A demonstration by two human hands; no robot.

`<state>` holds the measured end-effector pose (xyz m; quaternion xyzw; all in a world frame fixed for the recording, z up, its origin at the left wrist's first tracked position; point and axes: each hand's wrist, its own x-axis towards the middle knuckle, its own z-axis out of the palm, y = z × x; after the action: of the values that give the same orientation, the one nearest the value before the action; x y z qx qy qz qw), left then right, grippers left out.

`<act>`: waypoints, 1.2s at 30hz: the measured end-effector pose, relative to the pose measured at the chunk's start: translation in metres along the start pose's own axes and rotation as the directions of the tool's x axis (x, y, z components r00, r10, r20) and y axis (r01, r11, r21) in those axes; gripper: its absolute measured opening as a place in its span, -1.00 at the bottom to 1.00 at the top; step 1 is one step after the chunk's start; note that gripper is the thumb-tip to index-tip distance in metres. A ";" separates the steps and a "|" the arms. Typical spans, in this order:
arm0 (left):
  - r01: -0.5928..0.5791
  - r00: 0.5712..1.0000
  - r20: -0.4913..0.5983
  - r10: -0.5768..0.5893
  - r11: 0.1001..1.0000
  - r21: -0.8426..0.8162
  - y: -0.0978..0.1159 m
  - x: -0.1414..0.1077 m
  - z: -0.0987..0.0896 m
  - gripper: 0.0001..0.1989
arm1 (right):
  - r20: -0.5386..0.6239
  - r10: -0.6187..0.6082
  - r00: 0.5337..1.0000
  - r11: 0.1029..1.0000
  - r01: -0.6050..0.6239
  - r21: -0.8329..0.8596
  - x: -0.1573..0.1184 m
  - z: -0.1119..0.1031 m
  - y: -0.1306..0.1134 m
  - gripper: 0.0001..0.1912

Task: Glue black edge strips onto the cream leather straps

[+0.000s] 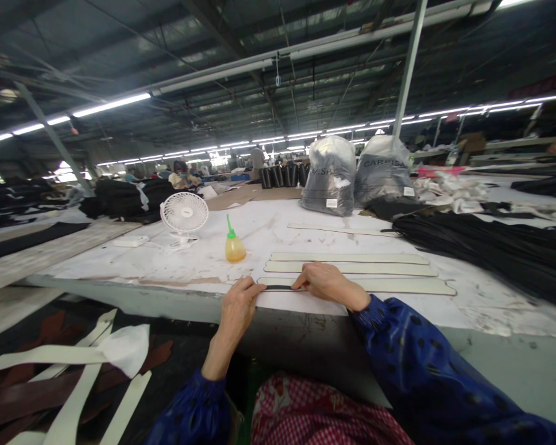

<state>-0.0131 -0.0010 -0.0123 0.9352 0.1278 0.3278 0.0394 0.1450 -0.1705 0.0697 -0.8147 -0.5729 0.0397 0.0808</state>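
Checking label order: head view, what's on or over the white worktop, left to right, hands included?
White block → white fan → left hand → black strip → right hand → heap of black strips. Left out for overlap: squeeze bottle, pale strips, plastic bags.

Beyond our left hand [238,306] and right hand [324,281], we have bare room on the white-covered worktop [269,225], between the squat yellow squeeze bottle with a green spout [235,248] and the bulging clear plastic bag of dark goods [328,176]. To the left, the bottle and the round white fan [184,213] stand in our way, a gap between them. Flat cream strips with dark edges [352,267] leave us space overhead; farther right, heaped long black strips [482,247] obstruct us.
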 end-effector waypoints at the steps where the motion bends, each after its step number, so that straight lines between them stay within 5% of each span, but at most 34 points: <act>1: -0.007 1.000 -0.007 0.007 1.000 0.000 0.000 -0.001 0.001 -0.72 | -0.001 -0.001 1.000 1.000 0.001 0.000 0.000 0.000 0.000 -0.60; 8: 0.018 1.000 -0.020 -0.018 1.000 -0.002 0.001 -0.002 0.002 -0.71 | -0.010 0.000 1.000 1.000 0.000 0.001 -0.001 0.001 0.000 -0.62; 11: 0.070 0.997 -0.015 -0.073 0.988 -0.137 -0.004 -0.002 -0.002 -0.74 | -0.005 0.006 1.000 1.000 -0.006 -0.001 0.000 0.000 0.000 -0.60; 17: 0.107 0.942 -0.289 -0.171 0.969 -0.223 0.012 0.006 -0.007 -0.75 | 0.013 0.015 1.000 1.000 -0.015 0.006 0.003 -0.002 -0.001 -0.59; 20: -0.028 0.993 -0.118 -0.022 0.914 -0.405 0.037 0.015 0.003 -0.70 | 0.007 -0.002 1.000 1.000 0.002 -0.018 0.003 -0.003 -0.004 -0.61; 23: -0.066 0.997 -0.004 0.071 0.896 -0.439 0.054 0.022 0.016 -0.68 | 0.014 -0.031 0.999 0.999 0.031 -0.031 0.001 -0.005 -0.001 -0.62; 30: -0.076 0.995 0.034 0.095 0.926 -0.369 0.050 0.022 0.024 -0.58 | -0.084 -0.043 0.996 0.970 0.061 0.236 -0.029 -0.021 0.059 -0.70; 36: -0.127 0.987 0.057 0.147 0.955 -0.270 0.048 0.021 0.027 -0.49 | -0.066 0.005 0.998 0.994 0.002 0.108 -0.050 -0.019 0.078 -0.69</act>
<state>0.0299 -0.0415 -0.0126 0.9400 0.0160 0.3080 0.1462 0.2035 -0.2452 0.0729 -0.8104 -0.5664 0.0435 0.1435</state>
